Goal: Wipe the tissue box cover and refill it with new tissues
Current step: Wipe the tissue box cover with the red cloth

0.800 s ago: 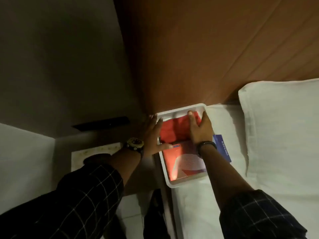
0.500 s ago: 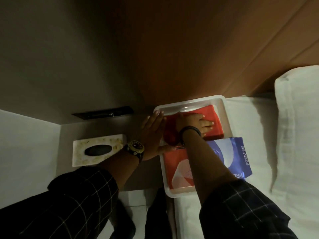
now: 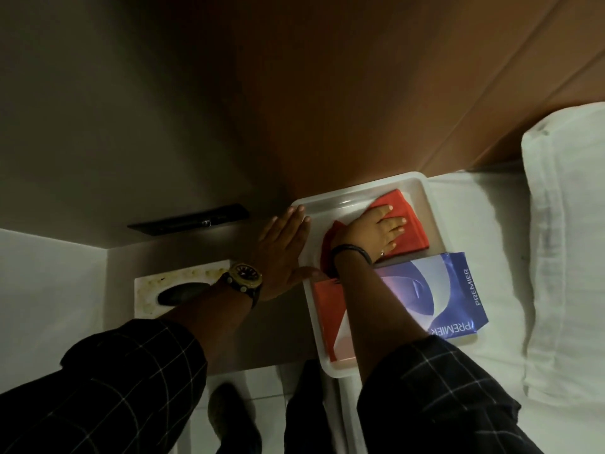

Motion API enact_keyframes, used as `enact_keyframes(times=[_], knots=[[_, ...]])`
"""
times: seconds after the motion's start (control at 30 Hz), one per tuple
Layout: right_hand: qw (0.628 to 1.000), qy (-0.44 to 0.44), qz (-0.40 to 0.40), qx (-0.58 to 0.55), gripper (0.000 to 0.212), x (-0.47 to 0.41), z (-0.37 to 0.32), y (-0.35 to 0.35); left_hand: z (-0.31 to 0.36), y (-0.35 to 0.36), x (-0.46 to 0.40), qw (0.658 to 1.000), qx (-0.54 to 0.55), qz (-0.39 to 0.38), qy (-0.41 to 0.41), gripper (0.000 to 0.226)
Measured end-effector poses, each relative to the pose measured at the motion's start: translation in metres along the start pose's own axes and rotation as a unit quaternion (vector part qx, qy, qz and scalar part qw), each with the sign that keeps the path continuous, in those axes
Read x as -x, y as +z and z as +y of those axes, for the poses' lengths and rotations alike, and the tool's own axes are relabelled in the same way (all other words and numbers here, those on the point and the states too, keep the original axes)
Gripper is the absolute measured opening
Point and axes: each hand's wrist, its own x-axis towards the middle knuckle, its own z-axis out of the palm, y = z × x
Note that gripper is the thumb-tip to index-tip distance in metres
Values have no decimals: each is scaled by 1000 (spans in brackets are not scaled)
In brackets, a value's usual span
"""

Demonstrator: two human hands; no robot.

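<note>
Pressing flat on a red cloth inside the white tray, the right hand is lying palm down with its fingers spread apart, gripping nothing. The left hand (a watch on its wrist) is resting open against the tray's left rim, fingers together and extended. A blue tissue pack printed PREMIER is lying half in the tray, overhanging onto the white bed. The tissue box cover, white with a dark oval slot, is sitting on the nightstand to the left, well apart from the tray.
</note>
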Motion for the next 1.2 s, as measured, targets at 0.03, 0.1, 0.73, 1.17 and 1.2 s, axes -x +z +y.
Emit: enact_keyframes(times=[0.03, 0.1, 0.73, 1.17, 1.2], knots=[[1000, -9, 11, -6, 83, -1, 0, -2, -2, 0, 1, 1000, 4, -5, 1, 100], [999, -20, 20, -18, 82, -3, 2, -10, -5, 4, -1, 1000, 15, 0, -3, 101], [925, -288, -31, -247, 67, 205, 16, 80, -201, 88, 178, 983, 75, -61, -157, 122], [857, -421, -124, 270, 83, 165, 51, 302, -289, 194, 203, 990, 43, -49, -125, 139], [865, -423, -97, 251, 83, 166, 52, 307, -290, 198, 200, 990, 33, -53, -122, 142]])
